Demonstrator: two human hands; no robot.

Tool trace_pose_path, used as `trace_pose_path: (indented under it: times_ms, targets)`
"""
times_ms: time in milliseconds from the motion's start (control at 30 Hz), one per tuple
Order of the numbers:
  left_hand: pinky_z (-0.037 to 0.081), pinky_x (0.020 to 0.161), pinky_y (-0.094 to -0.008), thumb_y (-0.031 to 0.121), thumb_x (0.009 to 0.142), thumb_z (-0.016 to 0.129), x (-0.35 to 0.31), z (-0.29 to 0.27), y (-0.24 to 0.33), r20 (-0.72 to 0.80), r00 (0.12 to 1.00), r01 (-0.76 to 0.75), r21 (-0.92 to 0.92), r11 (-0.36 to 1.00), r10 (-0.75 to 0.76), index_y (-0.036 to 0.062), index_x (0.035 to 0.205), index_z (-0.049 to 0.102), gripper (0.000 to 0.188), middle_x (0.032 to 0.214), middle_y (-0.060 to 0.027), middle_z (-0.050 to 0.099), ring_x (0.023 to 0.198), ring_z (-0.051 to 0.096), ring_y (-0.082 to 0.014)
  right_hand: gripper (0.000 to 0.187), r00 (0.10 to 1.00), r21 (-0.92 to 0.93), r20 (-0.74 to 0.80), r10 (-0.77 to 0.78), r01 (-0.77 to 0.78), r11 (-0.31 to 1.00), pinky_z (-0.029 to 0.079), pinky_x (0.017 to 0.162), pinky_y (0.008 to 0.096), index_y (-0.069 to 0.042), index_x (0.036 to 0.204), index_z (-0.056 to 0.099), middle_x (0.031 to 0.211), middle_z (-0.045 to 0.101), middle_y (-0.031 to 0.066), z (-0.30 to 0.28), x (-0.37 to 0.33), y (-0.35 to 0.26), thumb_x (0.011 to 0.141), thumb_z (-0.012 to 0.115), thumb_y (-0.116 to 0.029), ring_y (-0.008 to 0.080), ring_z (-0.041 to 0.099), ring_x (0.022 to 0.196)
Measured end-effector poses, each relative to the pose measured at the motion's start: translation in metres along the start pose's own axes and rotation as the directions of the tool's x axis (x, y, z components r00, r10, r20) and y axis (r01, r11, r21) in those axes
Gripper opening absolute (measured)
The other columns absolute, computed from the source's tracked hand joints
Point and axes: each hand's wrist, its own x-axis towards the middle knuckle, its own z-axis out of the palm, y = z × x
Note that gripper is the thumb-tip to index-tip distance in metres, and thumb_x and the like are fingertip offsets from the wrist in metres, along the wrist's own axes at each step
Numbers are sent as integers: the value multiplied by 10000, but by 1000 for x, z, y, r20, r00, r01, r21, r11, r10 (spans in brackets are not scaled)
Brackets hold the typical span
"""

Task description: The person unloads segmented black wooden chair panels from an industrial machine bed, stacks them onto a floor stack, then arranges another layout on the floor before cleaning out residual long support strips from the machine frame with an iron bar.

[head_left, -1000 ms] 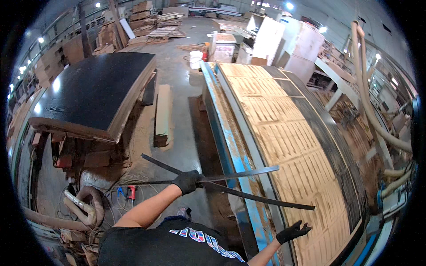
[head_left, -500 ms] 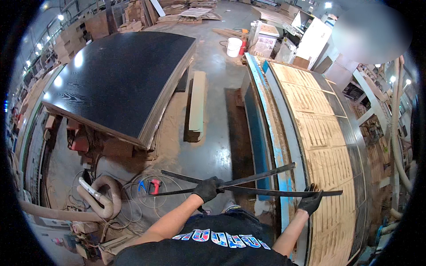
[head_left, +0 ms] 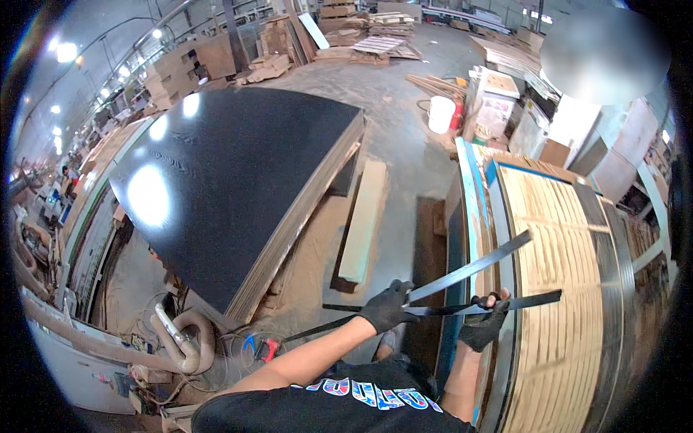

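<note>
Two long, thin black strips cross at my left hand (head_left: 388, 307), which wears a black glove and is closed around them at the crossing. The upper strip (head_left: 469, 273) slants up to the right over the blue-edged machine. Its lower neighbour (head_left: 535, 299) runs to the right, over the slatted wooden surface. My right hand (head_left: 484, 325), in a black glove with some bare fingertips, grips this lower strip short of its right end. Both strips also stick out to the left, partly behind my left hand and forearm.
At left stands a tall stack of black-topped panels (head_left: 238, 180). A pale beam (head_left: 363, 224) lies on the floor between it and the slatted wooden bed (head_left: 548, 245). A ribbed hose (head_left: 198, 346) and a red tool (head_left: 271, 350) lie lower left; a white bucket (head_left: 440, 114) stands farther off.
My view has turned left and tipped up, so the surroundings sit lower and farther right. My hands are closer together, the right having shifted inward along the lower strip.
</note>
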Motion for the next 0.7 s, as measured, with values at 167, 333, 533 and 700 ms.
trace_pose_path:
  times_ms: [167, 333, 533, 700]
  targets:
    - [438, 857, -463, 243, 699, 715, 118, -39, 22, -104, 979, -176, 28, 984, 178, 26, 1293, 287, 764, 1148, -257, 442, 1053, 489, -418, 332, 984, -472, 178, 23, 65, 879, 434, 841, 348, -24, 1181, 458, 854, 503, 59, 27, 105, 61, 909, 516, -205, 189, 513, 836]
    - [374, 955, -428, 130, 783, 540, 258, -9, -12, -169, 956, -271, -193, 943, 240, 12, 1213, 430, 460, 1119, -252, 509, 1034, 513, -384, 419, 971, -822, 187, -150, 238, 517, 411, 919, 403, -32, 1238, 396, 1035, 481, 123, 29, 204, 111, 910, 499, -272, 275, 497, 986]
    - [428, 898, -456, 233, 685, 648, 370, -78, 8, 24, 954, -299, 116, 947, 298, 77, 1339, 357, 732, 1281, -217, 432, 1089, 519, -345, 432, 982, -747, 3, -188, 127, 653, 430, 930, 388, -82, 1325, 335, 1230, 443, 135, 54, 320, 128, 945, 418, -270, 265, 480, 1098]
    - [399, 938, -389, 327, 828, 580, 485, -93, -14, -21, 838, -540, 99, 836, 545, 20, 1290, 357, 599, 1261, -194, 443, 1152, 452, -293, 426, 936, -783, 106, -335, 286, 552, 428, 946, 381, -70, 1324, 339, 1245, 460, 125, 55, 425, 166, 946, 403, -256, 272, 495, 1109]
